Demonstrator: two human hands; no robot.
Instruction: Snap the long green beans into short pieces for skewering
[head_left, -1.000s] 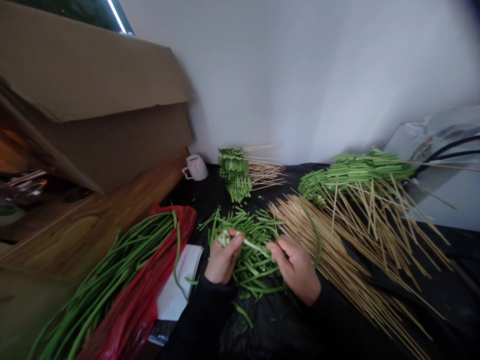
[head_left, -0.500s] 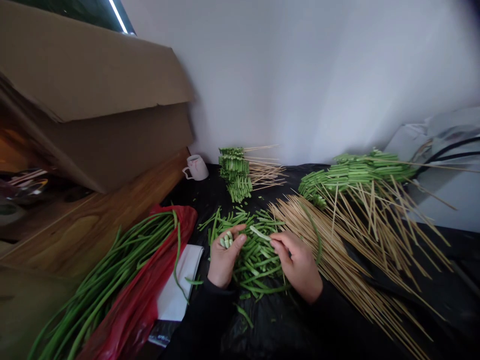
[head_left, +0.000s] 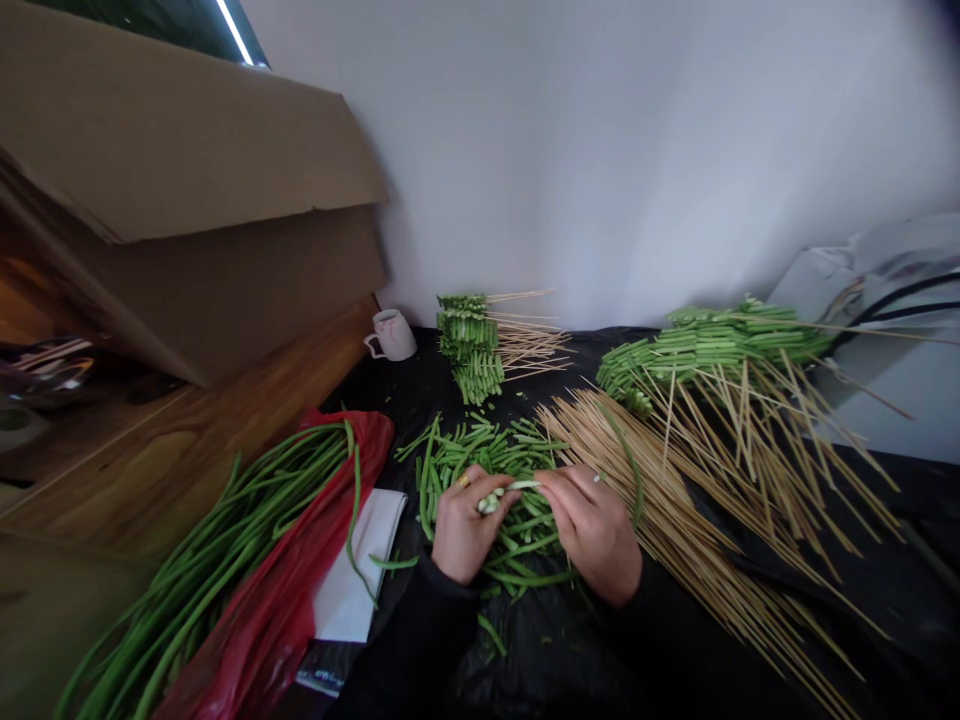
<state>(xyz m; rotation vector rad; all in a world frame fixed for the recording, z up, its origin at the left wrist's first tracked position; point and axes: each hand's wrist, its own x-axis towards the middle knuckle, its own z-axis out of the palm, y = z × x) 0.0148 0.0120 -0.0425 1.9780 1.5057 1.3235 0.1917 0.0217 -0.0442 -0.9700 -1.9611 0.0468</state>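
Note:
My left hand, with a ring on one finger, is closed round several short pieces of green bean, their pale cut ends showing. A light green bean piece spans the gap between my hands; the fingertips of my right hand pinch its right end, and its left end meets my left fingers. Both hands are over a heap of cut green beans on a black plastic sheet. My palms and part of the held pieces are hidden.
Bamboo skewers lie right of the heap. Bean pieces threaded on skewers are stacked in a small pile and a larger pile. Long whole beans lie in a red bag at left, near a mug and cardboard box.
My hands have come together. My left hand has turned and its fingers have closed in, and the bean piece in my right fingers now reaches my left hand.

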